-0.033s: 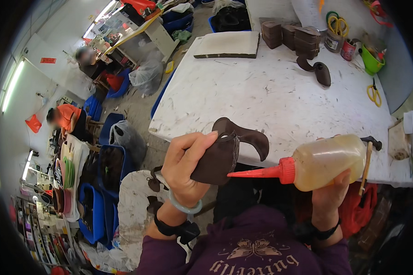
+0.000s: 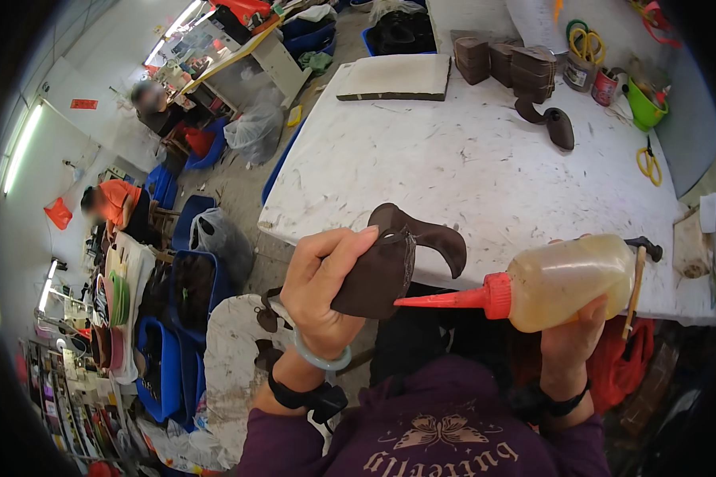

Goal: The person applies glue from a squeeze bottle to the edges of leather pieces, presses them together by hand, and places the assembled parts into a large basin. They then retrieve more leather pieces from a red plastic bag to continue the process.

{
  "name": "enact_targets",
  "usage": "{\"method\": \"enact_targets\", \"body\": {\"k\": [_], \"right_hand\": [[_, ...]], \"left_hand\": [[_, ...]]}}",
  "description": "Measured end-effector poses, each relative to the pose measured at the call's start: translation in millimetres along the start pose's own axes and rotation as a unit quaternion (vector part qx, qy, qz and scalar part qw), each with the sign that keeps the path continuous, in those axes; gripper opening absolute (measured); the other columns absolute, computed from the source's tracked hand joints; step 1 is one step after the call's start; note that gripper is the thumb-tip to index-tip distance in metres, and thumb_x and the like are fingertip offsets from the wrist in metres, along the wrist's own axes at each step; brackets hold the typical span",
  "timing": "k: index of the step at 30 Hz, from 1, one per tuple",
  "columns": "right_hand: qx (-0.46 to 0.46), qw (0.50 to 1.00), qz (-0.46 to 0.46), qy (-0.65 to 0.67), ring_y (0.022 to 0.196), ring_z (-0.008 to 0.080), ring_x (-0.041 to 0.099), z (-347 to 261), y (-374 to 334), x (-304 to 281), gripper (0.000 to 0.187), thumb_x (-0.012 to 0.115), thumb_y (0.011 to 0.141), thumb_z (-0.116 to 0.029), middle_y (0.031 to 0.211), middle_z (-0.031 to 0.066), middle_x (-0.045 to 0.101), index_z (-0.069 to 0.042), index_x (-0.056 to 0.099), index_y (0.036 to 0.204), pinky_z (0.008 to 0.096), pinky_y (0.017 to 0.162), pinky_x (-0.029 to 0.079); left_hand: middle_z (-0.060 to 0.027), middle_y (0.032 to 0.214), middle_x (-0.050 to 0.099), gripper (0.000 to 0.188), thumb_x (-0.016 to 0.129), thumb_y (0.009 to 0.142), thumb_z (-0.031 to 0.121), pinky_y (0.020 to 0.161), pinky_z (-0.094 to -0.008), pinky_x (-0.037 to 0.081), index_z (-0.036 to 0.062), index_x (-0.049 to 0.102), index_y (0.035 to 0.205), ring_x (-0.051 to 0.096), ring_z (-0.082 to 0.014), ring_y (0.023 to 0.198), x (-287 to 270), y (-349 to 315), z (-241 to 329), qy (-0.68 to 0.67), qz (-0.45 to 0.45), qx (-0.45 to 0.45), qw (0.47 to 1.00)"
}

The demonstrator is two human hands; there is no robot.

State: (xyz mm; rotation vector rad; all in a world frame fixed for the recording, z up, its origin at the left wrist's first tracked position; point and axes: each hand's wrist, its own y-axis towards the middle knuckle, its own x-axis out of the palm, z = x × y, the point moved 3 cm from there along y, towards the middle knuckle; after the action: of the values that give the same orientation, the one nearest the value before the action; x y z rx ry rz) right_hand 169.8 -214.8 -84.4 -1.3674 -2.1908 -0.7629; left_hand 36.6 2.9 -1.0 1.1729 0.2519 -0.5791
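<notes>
My left hand [image 2: 320, 290] pinches a dark brown leather shoe upper [image 2: 374, 274] in front of me, over the near edge of the table. A curved strap of the piece sticks out to the right. Closed around a squeeze bottle [image 2: 573, 278] of yellowish liquid is my right hand [image 2: 577, 334], its fingers partly hidden by the bottle. The bottle lies sideways, and the tip of its red nozzle [image 2: 445, 299] meets the shoe upper's lower right edge. Another brown shoe upper [image 2: 559, 129] rests at the far right of the table.
The white-covered table [image 2: 374, 175] carries a pale slab [image 2: 394, 78] and bundled brown pieces [image 2: 531, 73] at its back. Yellow scissors [image 2: 649, 164], a green basket [image 2: 646, 105] and a hammer [image 2: 643, 250] are on the right. Blue bins [image 2: 157, 370] and two people sit leftward.
</notes>
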Motion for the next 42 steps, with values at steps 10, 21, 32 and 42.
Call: {"method": "enact_targets", "body": {"k": [10, 21, 32, 42], "right_hand": [[0.021, 0.999, -0.022, -0.026, 0.109, 0.0253, 0.049, -5, 3, 27, 0.086, 0.069, 0.074, -0.053, 0.116, 0.0128, 0.048, -0.005, 0.03, 0.132, 0.0398, 0.089, 0.044], [-0.004, 0.999, -0.049, -0.017, 0.117, 0.0286, 0.046, -4, 3, 19, 0.081, 0.061, 0.079, -0.056, 0.125, 0.0163, 0.045, -0.007, 0.029, 0.135, 0.0432, 0.097, 0.04], [-0.032, 0.999, 0.022, -0.009, 0.116, 0.0269, 0.048, 3, 3, 1, 0.073, 0.066, 0.08, -0.044, 0.125, 0.0118, 0.048, -0.006, 0.034, 0.133, 0.0428, 0.098, 0.039], [-0.066, 0.997, 0.038, -0.01, 0.113, 0.0212, 0.049, 14, 14, -18, 0.061, 0.065, 0.084, -0.034, 0.122, 0.0095, 0.051, -0.002, 0.04, 0.129, 0.0395, 0.097, 0.039]], "left_hand": [[-0.0115, 0.092, 0.059, 0.035, 0.061, 0.068, -0.002, 0.073, -0.0265, 0.044, -0.0022, 0.065, 0.103, 0.057, -0.019, 0.08, 3, 1, -4, -0.014, 0.008, -0.018, 1.0], [-0.0133, 0.093, 0.062, 0.037, 0.058, 0.068, -0.002, 0.073, -0.0288, 0.049, -0.0002, 0.065, 0.105, 0.063, -0.0234, 0.082, 8, 2, -6, -0.019, -0.021, -0.082, 0.996], [-0.0105, 0.089, 0.061, 0.027, 0.056, 0.075, -0.003, 0.075, -0.0258, 0.044, -0.0032, 0.064, 0.1, 0.059, -0.0185, 0.081, 9, 2, 1, -0.025, -0.015, -0.099, 0.995], [-0.0117, 0.088, 0.061, 0.028, 0.057, 0.072, -0.003, 0.075, -0.0271, 0.045, -0.0032, 0.065, 0.099, 0.06, -0.0209, 0.081, 10, 1, 5, -0.019, -0.02, -0.1, 0.995]]}}
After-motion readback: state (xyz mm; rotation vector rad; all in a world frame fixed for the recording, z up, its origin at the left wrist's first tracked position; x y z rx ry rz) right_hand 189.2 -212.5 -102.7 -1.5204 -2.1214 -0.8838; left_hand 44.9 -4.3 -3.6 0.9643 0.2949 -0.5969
